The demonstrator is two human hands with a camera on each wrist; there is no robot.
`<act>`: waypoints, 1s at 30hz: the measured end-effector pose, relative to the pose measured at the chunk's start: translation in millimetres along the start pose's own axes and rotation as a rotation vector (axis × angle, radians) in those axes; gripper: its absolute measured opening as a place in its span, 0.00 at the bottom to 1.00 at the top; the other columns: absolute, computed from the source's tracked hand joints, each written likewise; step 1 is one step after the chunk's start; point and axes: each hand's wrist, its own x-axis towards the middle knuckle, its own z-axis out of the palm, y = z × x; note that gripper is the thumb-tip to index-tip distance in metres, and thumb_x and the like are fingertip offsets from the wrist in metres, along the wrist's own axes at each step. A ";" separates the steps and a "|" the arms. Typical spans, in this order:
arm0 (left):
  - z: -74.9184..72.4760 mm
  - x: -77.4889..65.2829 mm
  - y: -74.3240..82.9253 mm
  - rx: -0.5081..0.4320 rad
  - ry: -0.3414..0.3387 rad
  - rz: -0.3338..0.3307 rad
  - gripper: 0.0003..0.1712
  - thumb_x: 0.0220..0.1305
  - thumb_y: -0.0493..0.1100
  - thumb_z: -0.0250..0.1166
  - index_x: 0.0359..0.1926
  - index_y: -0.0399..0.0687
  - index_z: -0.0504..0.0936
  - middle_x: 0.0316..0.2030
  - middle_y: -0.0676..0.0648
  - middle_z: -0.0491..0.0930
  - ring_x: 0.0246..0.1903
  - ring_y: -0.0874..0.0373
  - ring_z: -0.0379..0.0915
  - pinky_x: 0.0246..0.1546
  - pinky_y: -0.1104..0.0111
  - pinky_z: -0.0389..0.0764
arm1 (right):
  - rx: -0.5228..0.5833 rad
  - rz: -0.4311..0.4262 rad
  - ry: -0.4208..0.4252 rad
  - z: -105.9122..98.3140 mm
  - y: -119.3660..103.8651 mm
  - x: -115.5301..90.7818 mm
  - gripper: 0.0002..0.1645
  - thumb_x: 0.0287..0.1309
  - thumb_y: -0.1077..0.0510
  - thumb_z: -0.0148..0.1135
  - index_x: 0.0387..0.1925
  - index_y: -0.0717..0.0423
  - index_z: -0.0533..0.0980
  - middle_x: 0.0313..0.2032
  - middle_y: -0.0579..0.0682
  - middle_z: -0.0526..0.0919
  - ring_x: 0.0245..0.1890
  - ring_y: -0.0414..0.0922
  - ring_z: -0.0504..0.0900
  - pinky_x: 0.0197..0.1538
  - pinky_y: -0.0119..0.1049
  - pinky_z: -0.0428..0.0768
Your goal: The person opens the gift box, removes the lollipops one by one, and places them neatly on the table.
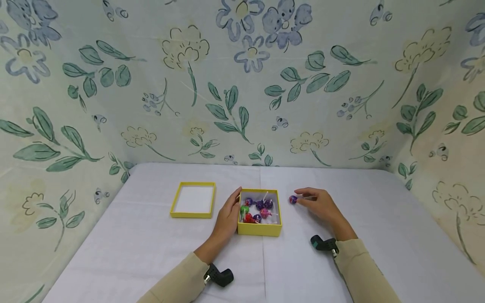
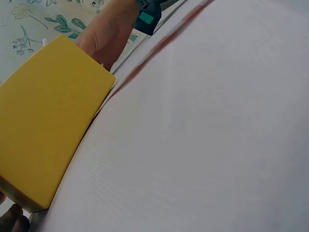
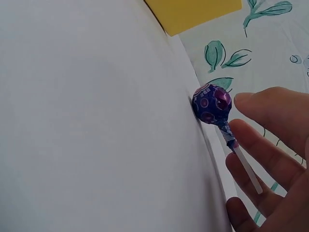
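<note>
My left hand [image 1: 227, 215] holds the left side of an open yellow box [image 1: 259, 229], its fingers along the wall up to the far corner. Several wrapped lollipops lie inside the box, among them a green one [image 1: 244, 208] and a pink one [image 1: 265, 213]. To the right of the box, my right hand [image 1: 320, 205] has its thumb and fingers spread about a purple lollipop [image 3: 212, 105]. In the right wrist view, a small gap shows between thumb and candy, and the white stick passes in front of the fingers. The left wrist view catches only fingertips [image 2: 13, 218] at the box's lower corner.
A yellow-rimmed lid [image 1: 193, 184] with a white inside lies to the left of the box. Both stand on a white tablecloth [image 1: 125, 248] with a crease down the middle. Floral cloth [image 1: 242, 105] hangs behind and at both sides of the table.
</note>
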 end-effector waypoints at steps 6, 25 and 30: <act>-0.6 -0.8 -1.1 -0.004 0.003 -0.001 0.28 0.75 0.43 0.42 0.72 0.67 0.58 0.70 0.57 0.60 0.68 0.60 0.56 0.69 0.63 0.58 | -0.010 -0.022 0.008 -2.1 -3.1 -0.1 0.18 0.60 0.54 0.64 0.52 0.51 0.80 0.55 0.54 0.79 0.56 0.56 0.73 0.57 0.55 0.75; -3.2 -2.1 -3.0 -0.003 -0.009 0.018 0.27 0.76 0.46 0.42 0.73 0.68 0.57 0.71 0.60 0.57 0.69 0.61 0.54 0.69 0.63 0.58 | -0.010 -0.038 0.037 -5.2 -15.9 -2.8 0.19 0.59 0.54 0.65 0.53 0.50 0.80 0.56 0.54 0.79 0.59 0.56 0.71 0.66 0.59 0.62; -2.8 -3.3 -3.2 -0.004 -0.016 0.034 0.28 0.76 0.44 0.43 0.73 0.66 0.57 0.71 0.58 0.57 0.69 0.59 0.55 0.69 0.62 0.59 | -0.016 -0.050 0.074 -4.2 -19.7 -7.0 0.18 0.58 0.53 0.66 0.51 0.49 0.81 0.55 0.54 0.80 0.58 0.56 0.72 0.64 0.60 0.64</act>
